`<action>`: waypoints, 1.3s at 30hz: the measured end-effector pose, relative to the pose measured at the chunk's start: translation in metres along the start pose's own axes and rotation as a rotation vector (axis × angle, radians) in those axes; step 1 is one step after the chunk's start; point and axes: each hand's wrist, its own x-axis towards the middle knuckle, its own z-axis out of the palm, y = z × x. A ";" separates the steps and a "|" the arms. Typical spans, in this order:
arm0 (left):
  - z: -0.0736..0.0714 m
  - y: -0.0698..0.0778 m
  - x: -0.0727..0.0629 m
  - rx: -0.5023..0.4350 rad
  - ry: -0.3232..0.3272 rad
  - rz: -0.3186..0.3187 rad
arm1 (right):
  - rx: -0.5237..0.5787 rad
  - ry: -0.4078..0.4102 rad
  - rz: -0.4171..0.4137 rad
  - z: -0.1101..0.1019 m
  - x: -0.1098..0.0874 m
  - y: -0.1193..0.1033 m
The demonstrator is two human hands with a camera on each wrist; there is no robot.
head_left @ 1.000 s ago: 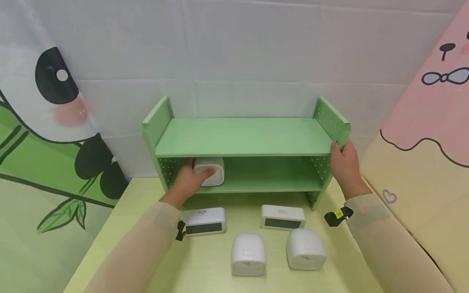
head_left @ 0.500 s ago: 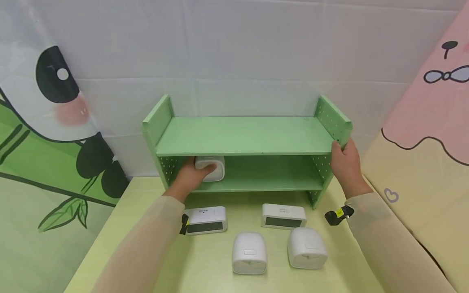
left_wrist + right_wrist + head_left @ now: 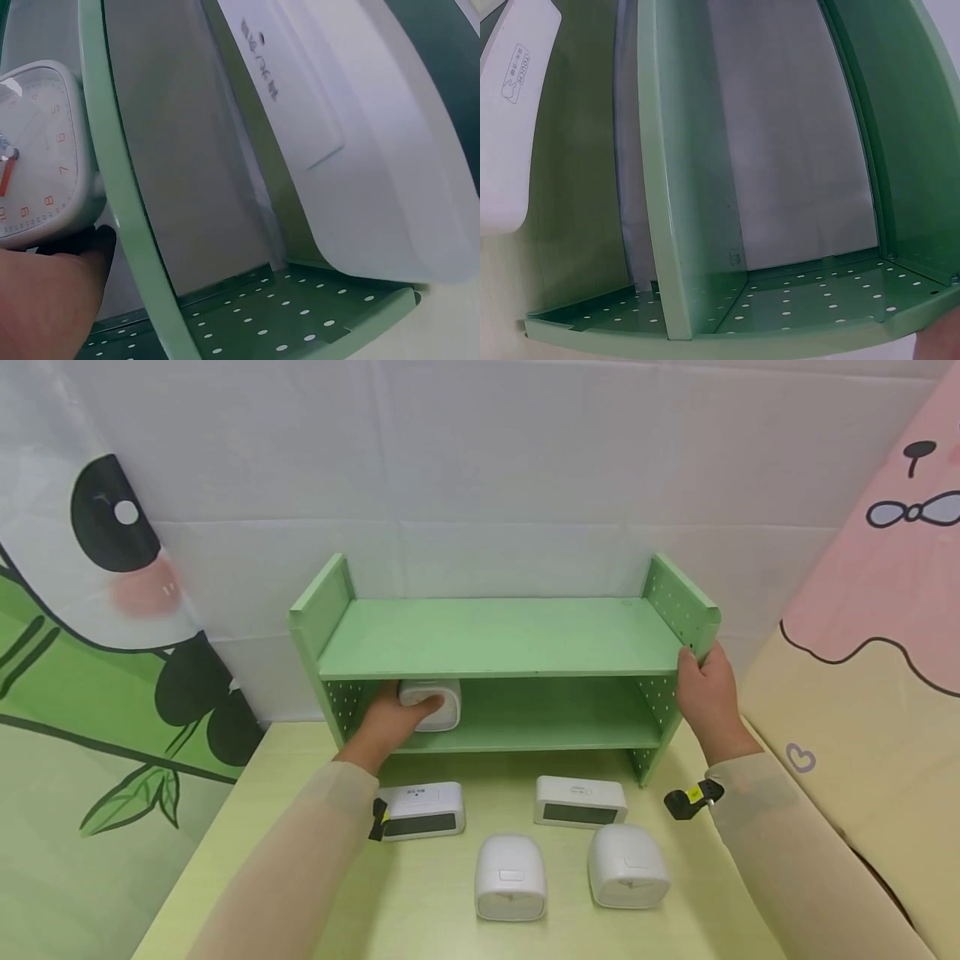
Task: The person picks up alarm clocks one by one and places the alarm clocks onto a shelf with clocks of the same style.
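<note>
My left hand (image 3: 386, 727) grips a white rounded alarm clock (image 3: 444, 718) at the left of the lower shelf, thumb across its front. Numbers and an orange-red hand show on its dial (image 3: 37, 150) in the left wrist view. My right hand (image 3: 707, 697) holds the right side panel (image 3: 678, 602) of the green two-tier desk shelf (image 3: 495, 639), thumb on its front edge. Its far fingers are hidden behind the panel. In the right wrist view, only a bit of that hand shows at the lower right corner.
Two white digital clocks with dark displays, a left one (image 3: 422, 802) and a right one (image 3: 580, 795), lie before the shelf. Nearer stand two more rounded white clocks, one central (image 3: 510, 877) and one rightward (image 3: 628, 867). A pale cloth wall (image 3: 510, 468) hangs behind.
My left hand has shifted the alarm clock slightly farther back on the lower shelf, mostly in the first half second. My right hand keeps its hold on the side panel.
</note>
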 end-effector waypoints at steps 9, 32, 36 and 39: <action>-0.002 0.007 0.000 0.019 0.002 0.007 | -0.018 0.008 -0.002 -0.003 0.000 0.001; 0.038 0.023 -0.106 -0.156 0.245 0.104 | 0.008 -0.002 0.018 0.000 0.002 -0.001; 0.049 0.026 -0.132 -0.199 0.279 0.122 | 0.011 0.009 0.018 0.000 0.001 -0.001; 0.059 0.026 -0.148 -0.208 0.297 0.145 | 0.012 0.014 0.018 0.000 0.000 -0.001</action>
